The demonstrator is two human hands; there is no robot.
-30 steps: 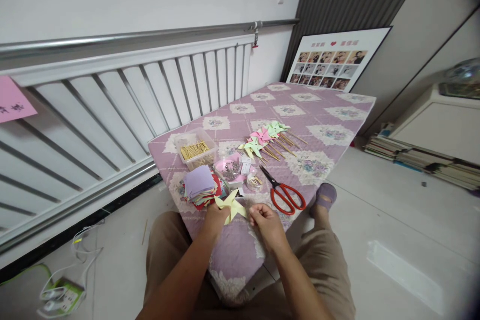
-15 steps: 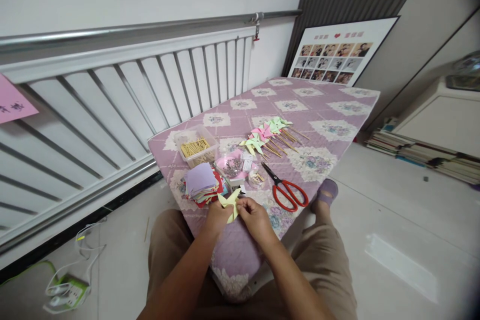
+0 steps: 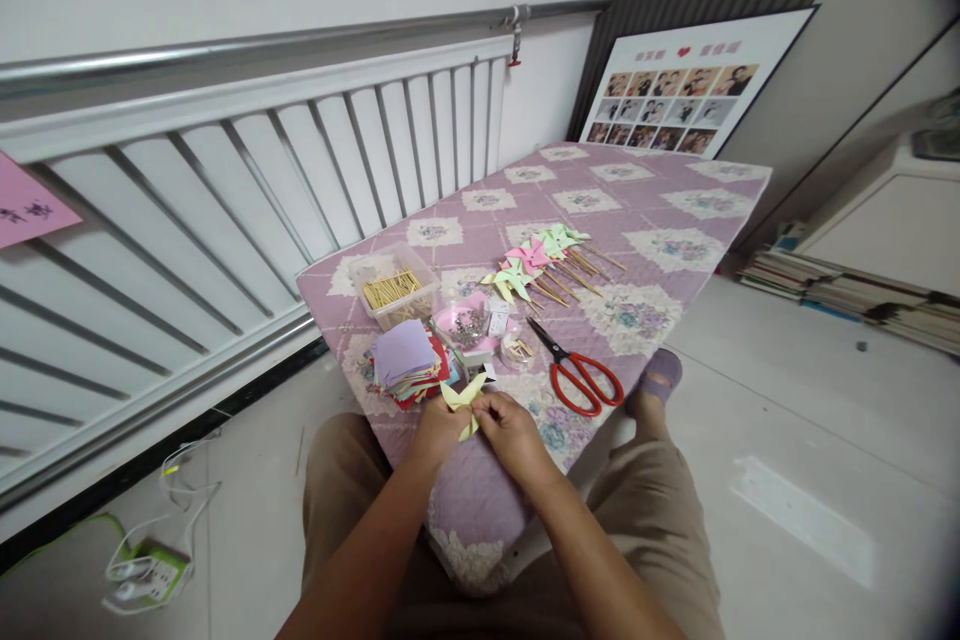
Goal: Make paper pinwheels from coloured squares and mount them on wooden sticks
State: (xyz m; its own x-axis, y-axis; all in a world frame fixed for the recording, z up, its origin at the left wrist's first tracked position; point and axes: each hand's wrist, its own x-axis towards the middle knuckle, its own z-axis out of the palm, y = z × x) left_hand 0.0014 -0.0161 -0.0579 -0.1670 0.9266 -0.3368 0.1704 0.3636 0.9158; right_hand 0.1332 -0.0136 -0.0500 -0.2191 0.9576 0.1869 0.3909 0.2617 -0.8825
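Both hands meet at the near end of the quilted bench (image 3: 660, 220), and between them sits one yellow paper pinwheel (image 3: 465, 393), lifted just above the cover. The left hand (image 3: 437, 430) has its fingers closed on the pinwheel's left side; the right hand (image 3: 510, 430) pinches its centre from the right with fingers closed. Just beyond the hands lies one stack of coloured paper squares (image 3: 405, 365), a lilac sheet on top with red and green edges showing below. Beside the stack stands one pink dish (image 3: 463, 328) holding small metal parts too small to count, and to its right one small clear round tub (image 3: 517, 350). One clear plastic box (image 3: 394, 295) holds a bundle of wooden sticks, too many to count. One pair of red-handled scissors (image 3: 577, 375) lies shut to the right of the tub. Further along the bench lies a row of finished pinwheels on sticks (image 3: 544, 260), in yellow, pink and green, overlapping; roughly five to seven, exact count cannot be told. One photo board (image 3: 690, 80) leans against the wall, bearing two rows of small pictures and a red heart; its heading is unreadable. One pink paper sign (image 3: 30, 210) on the radiator carries dark writing, illegible.
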